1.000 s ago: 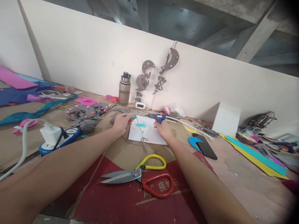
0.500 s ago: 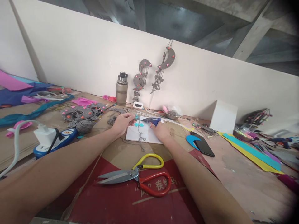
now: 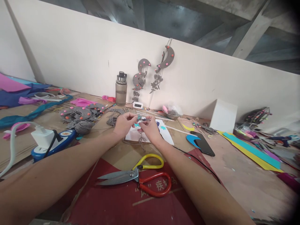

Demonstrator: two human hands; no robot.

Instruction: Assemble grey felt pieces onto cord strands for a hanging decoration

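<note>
Both hands meet above a white sheet of paper [image 3: 167, 137] lying on the brown cardboard-covered worktable [image 3: 241, 175]. The left hand [image 3: 124, 123] and the right hand [image 3: 150, 127] each pinch with fingertips at a small teal-and-grey felt piece [image 3: 139, 118] held between them, just above the sheet; a thin grey string [image 3: 141, 137] hangs from it onto the paper. Near the forearms lie large scissors with one yellow and one red handle [image 3: 142, 176] on a red printed cardboard sheet [image 3: 131, 203], whose white Chinese characters show partly inside the red loop, too cut off to read. To the right a black smartphone [image 3: 203, 146] rests on a blue foam crescent [image 3: 192, 138]. A clear water bottle with a dark cap [image 3: 121, 89] stands by the white wall, beside grey felt moon hangings with pink dots [image 3: 164, 64].
</note>
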